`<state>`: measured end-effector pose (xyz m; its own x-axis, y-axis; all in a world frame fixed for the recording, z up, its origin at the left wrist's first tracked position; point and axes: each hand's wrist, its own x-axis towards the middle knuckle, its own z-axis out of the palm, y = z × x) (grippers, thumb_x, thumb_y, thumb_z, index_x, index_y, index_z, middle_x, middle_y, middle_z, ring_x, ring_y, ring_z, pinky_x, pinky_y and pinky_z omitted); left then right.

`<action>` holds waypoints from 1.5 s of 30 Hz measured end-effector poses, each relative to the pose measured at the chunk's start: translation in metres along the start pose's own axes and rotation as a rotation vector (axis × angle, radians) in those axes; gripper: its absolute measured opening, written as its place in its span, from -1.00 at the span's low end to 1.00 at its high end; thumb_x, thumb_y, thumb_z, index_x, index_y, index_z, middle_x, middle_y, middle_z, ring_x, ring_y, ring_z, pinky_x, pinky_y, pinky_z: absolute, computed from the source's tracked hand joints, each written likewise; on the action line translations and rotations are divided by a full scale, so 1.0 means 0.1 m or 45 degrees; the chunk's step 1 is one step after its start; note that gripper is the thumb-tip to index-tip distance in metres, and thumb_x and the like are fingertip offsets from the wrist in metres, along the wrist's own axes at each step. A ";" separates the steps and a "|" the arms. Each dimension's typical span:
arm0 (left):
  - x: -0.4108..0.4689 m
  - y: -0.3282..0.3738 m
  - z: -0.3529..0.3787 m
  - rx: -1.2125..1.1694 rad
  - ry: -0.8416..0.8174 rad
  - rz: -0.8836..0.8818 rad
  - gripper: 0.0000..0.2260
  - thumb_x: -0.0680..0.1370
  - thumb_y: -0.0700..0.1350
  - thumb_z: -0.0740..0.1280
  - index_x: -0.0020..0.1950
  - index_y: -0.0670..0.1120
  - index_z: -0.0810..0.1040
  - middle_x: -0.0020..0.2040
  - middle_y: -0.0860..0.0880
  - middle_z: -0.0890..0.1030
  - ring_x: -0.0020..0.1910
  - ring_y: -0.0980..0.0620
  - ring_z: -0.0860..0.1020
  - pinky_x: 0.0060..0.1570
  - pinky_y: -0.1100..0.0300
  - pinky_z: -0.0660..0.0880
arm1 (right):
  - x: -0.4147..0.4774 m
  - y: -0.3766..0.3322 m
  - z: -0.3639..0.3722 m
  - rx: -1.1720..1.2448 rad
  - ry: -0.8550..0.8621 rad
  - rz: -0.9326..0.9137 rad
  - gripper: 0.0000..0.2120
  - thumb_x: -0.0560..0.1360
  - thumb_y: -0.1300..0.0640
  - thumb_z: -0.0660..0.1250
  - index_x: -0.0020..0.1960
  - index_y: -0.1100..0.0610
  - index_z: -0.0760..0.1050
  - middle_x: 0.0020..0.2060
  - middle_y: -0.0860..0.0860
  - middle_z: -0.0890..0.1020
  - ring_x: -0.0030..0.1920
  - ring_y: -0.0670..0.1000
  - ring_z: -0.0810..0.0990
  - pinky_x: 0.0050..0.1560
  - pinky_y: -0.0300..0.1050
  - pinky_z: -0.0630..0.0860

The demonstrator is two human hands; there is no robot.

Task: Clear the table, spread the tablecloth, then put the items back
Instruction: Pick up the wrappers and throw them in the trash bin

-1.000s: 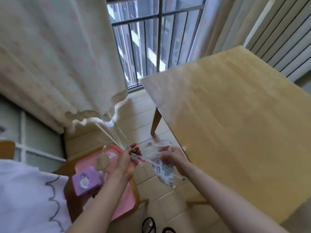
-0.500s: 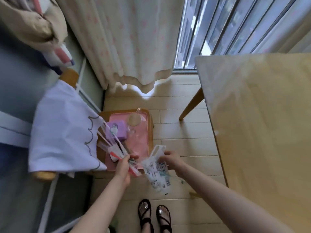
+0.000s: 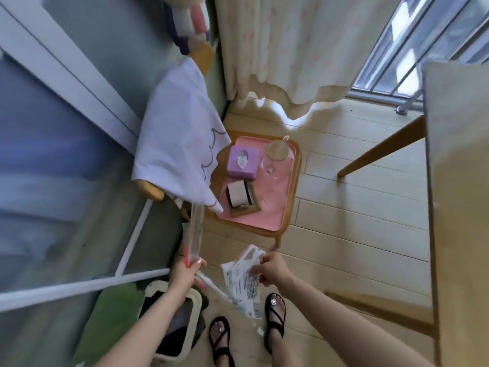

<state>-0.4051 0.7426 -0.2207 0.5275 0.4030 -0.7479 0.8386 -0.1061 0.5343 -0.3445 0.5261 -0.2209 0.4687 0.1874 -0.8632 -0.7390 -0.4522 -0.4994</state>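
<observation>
Tablecloth [image 3: 174, 133], white with a scalloped line, hangs over the chair back [image 3: 149, 190], ahead and left of both hands. The left hand [image 3: 185, 272] is nearer and pinches a long clear plastic strip [image 3: 196, 229] that points toward it. The right hand [image 3: 275, 268] pinches a printed plastic bag [image 3: 242, 282]. The wooden table [image 3: 460, 181] lies off right.

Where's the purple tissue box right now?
Centre of the head view: the purple tissue box sits on the pink tray, left of the wooden-lidded glass jar.
</observation>
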 end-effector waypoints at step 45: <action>1.52 -3.39 -0.82 -0.314 -0.106 -0.423 -0.72 0.65 -0.11 0.13 0.36 -0.06 0.35 0.13 0.00 0.42 0.14 0.03 0.47 0.02 0.12 0.42 | 1.55 2.12 3.22 0.605 0.209 0.285 -0.80 0.41 0.50 0.22 -0.26 0.26 0.48 -0.48 0.11 0.43 -0.40 0.03 0.39 -0.49 -0.24 0.33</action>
<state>-0.6201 0.9141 -0.4828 0.2512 0.3025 -0.9195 0.9127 0.2422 0.3291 -0.5847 0.7401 -0.4845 0.3161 -0.0240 -0.9484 -0.9487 -0.0144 -0.3158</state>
